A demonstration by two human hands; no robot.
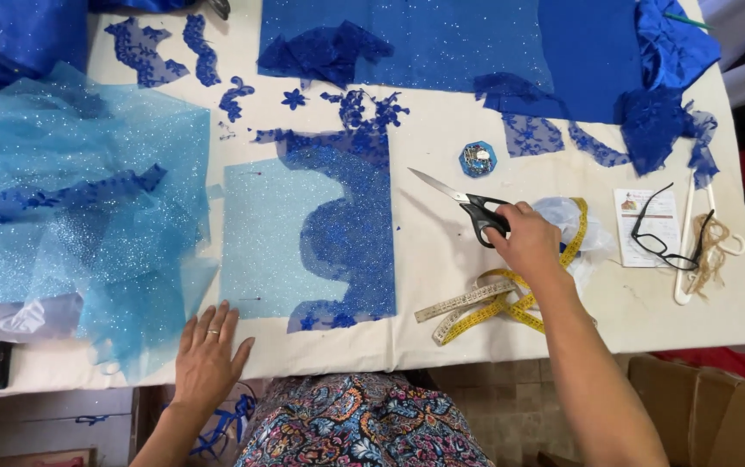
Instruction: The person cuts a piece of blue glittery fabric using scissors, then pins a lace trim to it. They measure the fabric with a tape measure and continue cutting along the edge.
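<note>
Far left there's a big heap of glittery light blue tulle (70, 199) spilling over the table (424, 329) edge. The left hand (206, 356) lies flat on the near edge just beside it, fingers spread wide, holding nothing. Next over is a pale blue panel (260, 242) with dark blue lace (351, 233) laid on top. Then the right hand (528, 242) has its fingers closed on the black handles of the scissors (463, 206), blades pointing left over bare table. A yellow tape measure (485, 307) curls right under that wrist. Glasses (662, 238) sit on a card further right.
</note>
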